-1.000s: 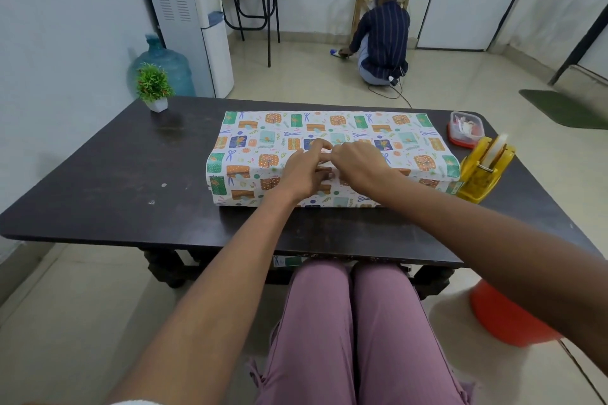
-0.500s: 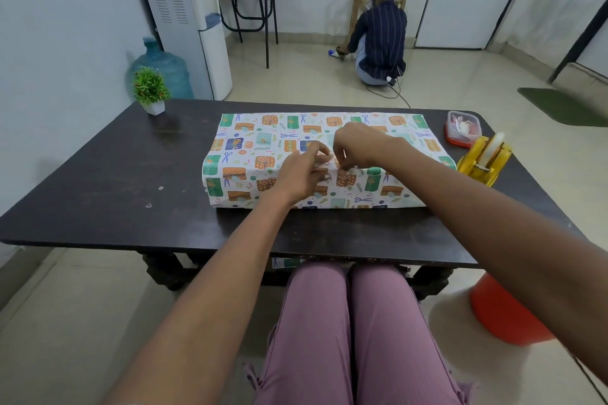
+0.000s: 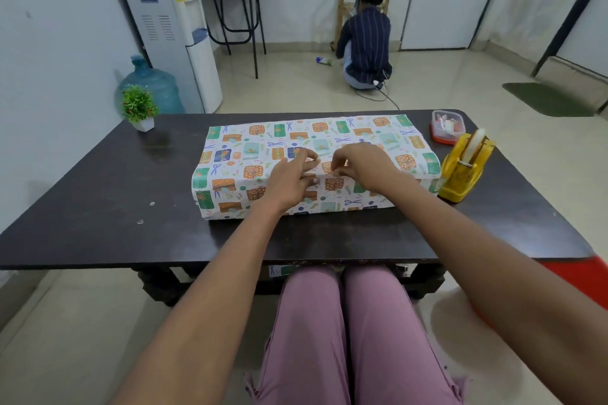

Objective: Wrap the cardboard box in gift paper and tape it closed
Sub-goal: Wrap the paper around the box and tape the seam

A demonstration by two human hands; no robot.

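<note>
Dark table in a pale-tiled room, and the box, covered in patterned gift paper, lies flat across its middle. Left hand rests on the top with fingers curled at the paper seam, right hand just beside it, fingertips bent down, pinching there; whether tape is held, cannot tell. Yellow dispenser touches the box's right end, a potted plant stands far left.
</note>
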